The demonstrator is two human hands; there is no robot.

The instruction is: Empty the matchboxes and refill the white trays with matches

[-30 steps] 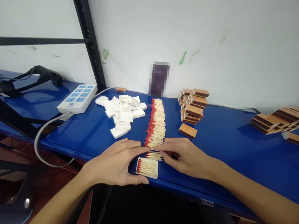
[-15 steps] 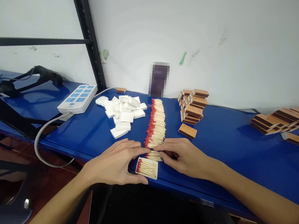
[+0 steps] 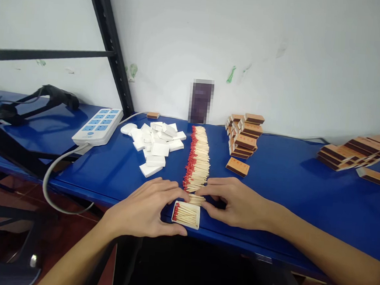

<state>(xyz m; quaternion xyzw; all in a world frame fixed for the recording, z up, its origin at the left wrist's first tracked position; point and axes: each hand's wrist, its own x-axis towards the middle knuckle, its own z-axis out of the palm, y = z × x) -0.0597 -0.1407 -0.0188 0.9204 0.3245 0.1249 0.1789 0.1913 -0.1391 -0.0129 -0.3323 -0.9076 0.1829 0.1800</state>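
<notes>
A small white matchbox tray (image 3: pixel 186 214) holding red-tipped matches lies near the table's front edge. My left hand (image 3: pixel 145 205) curves round its left side, thumb in front of it and index fingertip over the head ends of a small bunch of matches (image 3: pixel 197 199). That bunch lies just behind the tray, partly hidden by my fingers. At its right end, my right hand (image 3: pixel 238 202) has index finger and thumb closed about the matchsticks. Directly beyond stretches a long row of loose matches (image 3: pixel 199 161), red heads to the left.
White trays (image 3: pixel 159 149) lie heaped at the left. Brown matchbox sleeves (image 3: pixel 246 140) are stacked right of the row, with one sleeve (image 3: pixel 237 167) in front. More matchboxes (image 3: pixel 357 151) lie at far right. A power strip (image 3: pixel 98 126) and black shelf post (image 3: pixel 110 44) stand left.
The small bunch behind the tray has shifted slightly towards the tray. My left index finger now covers its red heads, and both hands have come slightly nearer.
</notes>
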